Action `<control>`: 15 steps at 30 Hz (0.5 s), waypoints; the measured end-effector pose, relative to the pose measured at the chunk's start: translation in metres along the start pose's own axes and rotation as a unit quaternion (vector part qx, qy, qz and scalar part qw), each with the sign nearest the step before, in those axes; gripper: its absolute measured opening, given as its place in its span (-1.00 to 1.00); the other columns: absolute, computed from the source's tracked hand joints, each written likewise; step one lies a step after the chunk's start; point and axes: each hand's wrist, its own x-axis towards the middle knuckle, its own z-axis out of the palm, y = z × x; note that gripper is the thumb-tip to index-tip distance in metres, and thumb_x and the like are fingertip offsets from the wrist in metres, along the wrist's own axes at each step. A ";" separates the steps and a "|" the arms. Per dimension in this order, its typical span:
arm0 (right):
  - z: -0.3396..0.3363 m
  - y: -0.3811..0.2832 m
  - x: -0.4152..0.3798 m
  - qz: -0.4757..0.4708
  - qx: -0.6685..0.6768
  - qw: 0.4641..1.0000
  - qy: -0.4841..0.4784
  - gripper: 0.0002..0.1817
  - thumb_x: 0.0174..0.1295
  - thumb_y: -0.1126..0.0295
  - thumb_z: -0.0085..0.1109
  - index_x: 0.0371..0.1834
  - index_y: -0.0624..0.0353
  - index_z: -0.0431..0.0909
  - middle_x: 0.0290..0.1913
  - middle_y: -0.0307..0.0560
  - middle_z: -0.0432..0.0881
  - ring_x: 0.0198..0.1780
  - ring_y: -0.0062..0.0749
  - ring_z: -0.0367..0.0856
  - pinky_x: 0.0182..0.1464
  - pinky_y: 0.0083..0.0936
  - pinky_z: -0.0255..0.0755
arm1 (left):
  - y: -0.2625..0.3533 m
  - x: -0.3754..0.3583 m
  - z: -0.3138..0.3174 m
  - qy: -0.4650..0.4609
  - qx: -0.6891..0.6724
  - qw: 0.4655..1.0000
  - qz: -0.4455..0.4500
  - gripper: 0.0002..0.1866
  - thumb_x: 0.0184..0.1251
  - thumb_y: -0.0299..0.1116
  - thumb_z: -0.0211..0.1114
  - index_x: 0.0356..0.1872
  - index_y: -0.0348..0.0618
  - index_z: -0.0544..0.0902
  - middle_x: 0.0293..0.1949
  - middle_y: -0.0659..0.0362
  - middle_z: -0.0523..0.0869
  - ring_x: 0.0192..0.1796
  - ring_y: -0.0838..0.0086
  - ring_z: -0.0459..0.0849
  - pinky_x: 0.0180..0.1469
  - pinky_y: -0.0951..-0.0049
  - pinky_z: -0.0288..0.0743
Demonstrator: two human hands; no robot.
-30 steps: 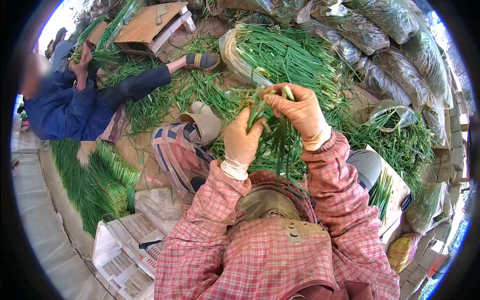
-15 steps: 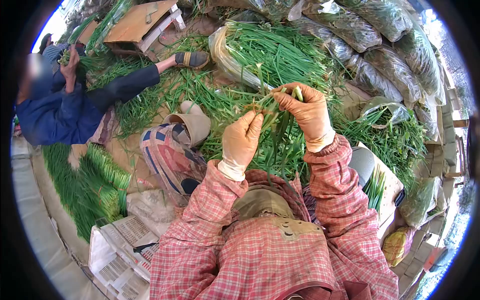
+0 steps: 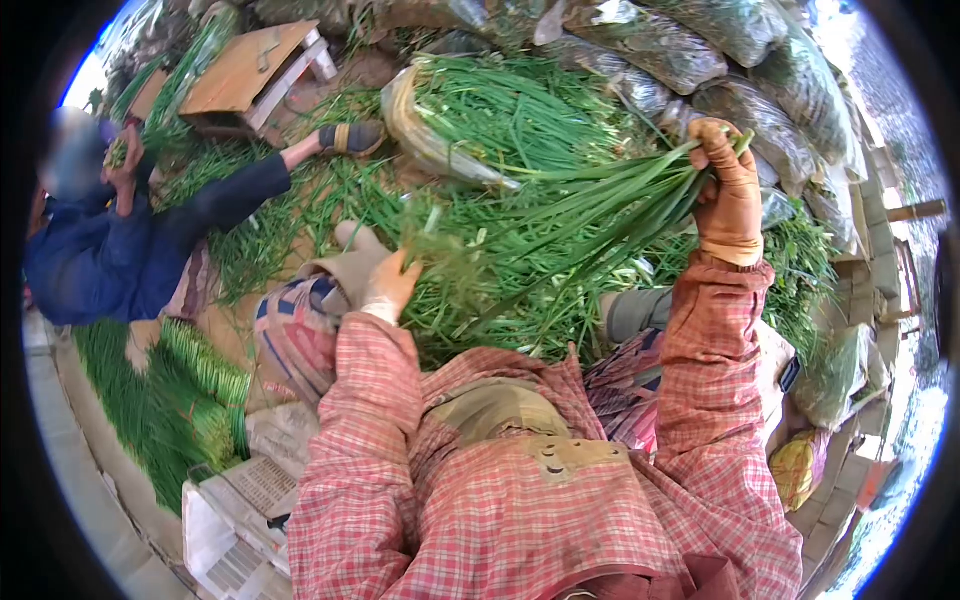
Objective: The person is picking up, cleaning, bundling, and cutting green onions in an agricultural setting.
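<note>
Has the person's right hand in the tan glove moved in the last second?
Yes. The right hand has swung out to the right and up, carrying the bunch of green chives toward the stacked plastic bags of greens.

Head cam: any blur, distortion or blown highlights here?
Head view: strong fisheye with black vignette corners; sky at the top-left and right rim is blown out. Left hand and the chive tips beside it are motion-smeared; right hand gripping the chive bunch is sharper. Plastic-wrapped bundles show glare.

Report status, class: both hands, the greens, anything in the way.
Right hand in closed grip on bunch of green stalks, raised. Left hand at the bunch's leafy tips, grip unclear. Loose greens pile behind; co-worker far left, clear.
</note>
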 end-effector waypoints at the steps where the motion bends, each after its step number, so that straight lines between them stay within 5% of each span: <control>1: -0.013 -0.005 0.002 0.000 0.024 1.000 0.004 -0.79 0.18 0.24 0.19 -0.27 0.14 0.57 -0.58 -0.45 0.46 -0.71 -0.86 0.15 -0.69 -0.82 -0.08 | -0.028 0.007 0.005 -0.062 0.014 0.998 -0.004 -0.49 0.14 -0.10 0.17 0.07 -0.19 0.46 -0.16 -0.20 0.60 -0.01 -0.08 0.51 0.04 0.13 0.35; 2: -0.024 -0.008 0.003 -0.005 0.032 0.999 -0.006 -0.78 0.20 0.22 0.17 -0.27 0.14 0.56 -0.58 -0.45 0.46 -0.71 -0.86 0.15 -0.69 -0.82 -0.08 | -0.052 0.015 0.004 -0.090 0.170 0.980 0.050 -0.34 0.04 -0.09 0.25 0.18 -0.18 0.35 -0.07 -0.22 0.55 0.03 -0.05 0.50 0.08 0.16 0.35; 3: -0.035 -0.008 0.005 -0.009 0.040 0.999 -0.016 -0.77 0.21 0.21 0.16 -0.26 0.14 0.56 -0.57 -0.45 0.45 -0.71 -0.86 0.15 -0.69 -0.82 -0.08 | -0.019 0.010 -0.031 -0.110 0.217 0.970 0.003 -0.36 -0.05 -0.09 0.31 0.07 -0.20 0.42 -0.09 -0.22 0.56 0.00 0.02 0.54 0.08 0.12 0.36; 4: -0.046 -0.008 0.005 -0.013 0.049 0.998 -0.025 -0.76 0.22 0.20 0.14 -0.26 0.14 0.56 -0.57 -0.46 0.44 -0.71 -0.86 0.15 -0.69 -0.82 -0.08 | -0.015 0.012 -0.043 -0.048 0.227 0.969 -0.089 -0.35 -0.02 -0.07 0.29 0.13 -0.12 0.37 0.02 -0.16 0.51 -0.03 0.06 0.57 0.02 0.16 0.43; 5: -0.051 -0.007 0.003 -0.016 0.045 0.997 -0.053 -0.75 0.23 0.17 0.11 -0.25 0.13 0.55 -0.57 -0.47 0.42 -0.69 -0.84 0.20 -0.68 -0.83 -0.07 | -0.012 0.016 -0.058 0.020 0.260 0.962 -0.083 -0.33 0.04 -0.04 0.26 0.19 -0.06 0.32 0.11 -0.08 0.47 -0.04 0.10 0.59 -0.03 0.21 0.48; 6: -0.052 0.001 0.000 -0.010 0.033 0.999 -0.011 -0.76 0.23 0.18 0.11 -0.24 0.12 0.52 -0.54 -0.44 0.47 -0.65 -0.81 0.27 -0.66 -0.83 -0.01 | -0.031 0.021 -0.062 0.155 0.307 0.939 0.007 -0.37 0.12 -0.05 0.22 0.21 -0.06 0.31 0.15 -0.03 0.45 -0.02 0.13 0.59 -0.03 0.20 0.48; 7: -0.049 0.010 -0.001 0.012 -0.048 0.999 -0.021 -0.78 0.23 0.20 0.12 -0.23 0.12 0.52 -0.52 -0.41 0.50 -0.63 -0.79 0.31 -0.65 -0.84 0.02 | 0.024 0.009 -0.097 0.165 0.269 0.949 0.012 -0.38 0.17 -0.09 0.20 0.22 -0.13 0.30 0.15 -0.04 0.44 0.04 0.16 0.56 0.01 0.25 0.46; 9: -0.024 0.012 -0.006 0.042 -0.090 0.995 -0.018 -0.80 0.22 0.23 0.14 -0.25 0.12 0.53 -0.48 -0.37 0.55 -0.59 -0.78 0.36 -0.64 -0.84 0.06 | 0.081 0.000 -0.122 0.243 0.106 0.947 0.182 -0.54 0.17 -0.26 0.25 0.09 -0.18 0.46 0.02 -0.03 0.56 -0.13 0.23 0.64 -0.08 0.35 0.51; 12: -0.013 0.008 -0.018 -0.023 0.022 0.999 -0.011 -0.78 0.22 0.24 0.14 -0.27 0.17 0.55 -0.50 -0.32 0.54 -0.56 -0.80 0.37 -0.61 -0.84 0.08 | 0.169 -0.050 -0.126 0.103 -0.241 0.953 0.153 -0.67 0.16 -0.28 0.29 -0.09 -0.21 0.58 -0.21 0.11 0.67 -0.31 0.48 0.60 -0.22 0.51 0.50; 13: -0.006 0.011 -0.021 -0.057 0.019 0.998 0.025 -0.78 0.21 0.24 0.15 -0.27 0.18 0.54 -0.50 -0.31 0.53 -0.55 -0.79 0.37 -0.61 -0.85 0.07 | 0.180 -0.067 -0.120 -0.051 -0.410 0.896 0.165 -0.58 0.18 -0.16 0.30 -0.05 -0.25 0.55 -0.20 0.13 0.65 -0.27 0.46 0.61 -0.22 0.49 0.51; 15: 0.009 0.008 -0.036 -0.132 0.017 0.990 0.041 -0.75 0.20 0.24 0.17 -0.27 0.21 0.54 -0.51 -0.29 0.52 -0.55 -0.73 0.38 -0.57 -0.81 0.14 | 0.181 -0.084 -0.080 -0.349 -0.595 0.699 0.189 -0.28 0.15 0.09 0.22 0.14 -0.33 0.36 0.00 -0.02 0.54 -0.05 0.34 0.57 -0.04 0.40 0.47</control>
